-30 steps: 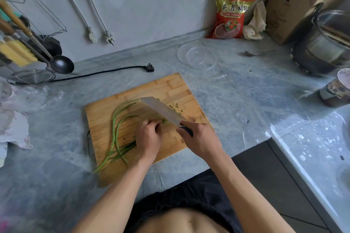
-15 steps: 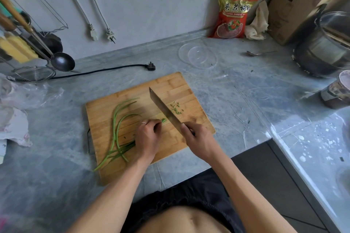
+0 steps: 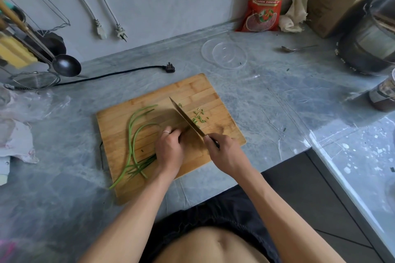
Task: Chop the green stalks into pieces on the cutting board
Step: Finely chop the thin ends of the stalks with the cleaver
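While both forearms reach over near table edge, left hand [image 3: 170, 148] lies on cutting board [image 3: 136, 134], fingers curled down, pressing bundle of green stalks [image 3: 133, 145]; stalk ends under fingers hidden. Right hand [image 3: 226, 151] wraps around handle of knife [image 3: 186, 118], blade edge down on board, just beside left knuckles. Right of blade, small cut pieces [image 3: 197, 116] scattered on board. Farther on grey table [image 3: 277, 96]: clear lid [image 3: 224, 53], probably plastic, spoon [image 3: 297, 48], red bag [image 3: 267, 0] at wall.
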A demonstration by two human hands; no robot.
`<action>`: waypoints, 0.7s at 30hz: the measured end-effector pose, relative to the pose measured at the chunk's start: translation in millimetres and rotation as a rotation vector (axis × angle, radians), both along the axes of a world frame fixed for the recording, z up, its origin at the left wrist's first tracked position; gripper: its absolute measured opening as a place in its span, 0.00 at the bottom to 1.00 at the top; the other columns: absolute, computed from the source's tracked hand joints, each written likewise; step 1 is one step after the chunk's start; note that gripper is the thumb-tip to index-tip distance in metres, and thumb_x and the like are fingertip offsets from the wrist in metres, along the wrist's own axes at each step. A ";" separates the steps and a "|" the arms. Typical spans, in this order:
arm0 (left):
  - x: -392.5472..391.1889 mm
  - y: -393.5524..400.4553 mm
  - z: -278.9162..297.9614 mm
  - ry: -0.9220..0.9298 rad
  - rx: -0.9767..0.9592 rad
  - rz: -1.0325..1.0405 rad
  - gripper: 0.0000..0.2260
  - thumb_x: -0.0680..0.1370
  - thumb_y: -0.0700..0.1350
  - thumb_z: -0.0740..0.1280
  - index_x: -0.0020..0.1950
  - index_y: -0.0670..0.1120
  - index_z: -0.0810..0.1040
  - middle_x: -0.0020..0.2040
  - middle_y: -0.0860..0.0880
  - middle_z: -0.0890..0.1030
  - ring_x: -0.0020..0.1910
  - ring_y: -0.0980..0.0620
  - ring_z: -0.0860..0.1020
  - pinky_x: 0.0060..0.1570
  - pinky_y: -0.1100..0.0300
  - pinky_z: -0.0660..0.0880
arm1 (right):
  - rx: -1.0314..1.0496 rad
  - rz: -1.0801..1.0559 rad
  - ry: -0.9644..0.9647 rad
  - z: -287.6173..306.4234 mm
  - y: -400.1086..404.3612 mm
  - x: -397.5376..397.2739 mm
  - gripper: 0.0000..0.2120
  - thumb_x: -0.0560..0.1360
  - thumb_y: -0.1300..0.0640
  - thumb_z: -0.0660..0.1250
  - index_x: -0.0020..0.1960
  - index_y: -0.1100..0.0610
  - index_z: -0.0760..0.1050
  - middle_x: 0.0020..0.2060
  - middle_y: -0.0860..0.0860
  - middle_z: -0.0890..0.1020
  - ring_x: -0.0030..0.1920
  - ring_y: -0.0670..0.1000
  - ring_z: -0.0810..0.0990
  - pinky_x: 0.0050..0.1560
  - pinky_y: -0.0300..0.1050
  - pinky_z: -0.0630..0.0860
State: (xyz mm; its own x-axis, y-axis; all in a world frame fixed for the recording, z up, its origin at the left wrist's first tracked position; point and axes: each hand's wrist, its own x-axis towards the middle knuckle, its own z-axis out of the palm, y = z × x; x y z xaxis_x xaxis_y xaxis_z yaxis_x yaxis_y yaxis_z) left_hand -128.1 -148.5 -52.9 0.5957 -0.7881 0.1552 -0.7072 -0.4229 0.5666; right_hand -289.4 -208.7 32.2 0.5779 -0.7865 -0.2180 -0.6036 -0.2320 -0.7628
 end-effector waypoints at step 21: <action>-11.6 1.0 0.8 -0.012 -0.044 0.082 0.09 0.77 0.37 0.69 0.53 0.45 0.85 0.44 0.44 0.81 0.44 0.41 0.77 0.45 0.49 0.76 | -0.008 0.054 0.027 3.4 4.6 -5.8 0.19 0.81 0.48 0.57 0.35 0.57 0.68 0.27 0.54 0.71 0.30 0.58 0.69 0.31 0.58 0.69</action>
State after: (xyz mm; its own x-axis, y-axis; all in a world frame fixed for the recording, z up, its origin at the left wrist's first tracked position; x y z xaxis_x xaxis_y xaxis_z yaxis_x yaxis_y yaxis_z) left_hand -139.7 -147.5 -52.1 0.6554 -0.7293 0.1963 -0.6785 -0.4543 0.5773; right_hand -295.2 -204.1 35.6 0.6132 -0.7563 -0.2279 -0.6104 -0.2705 -0.7445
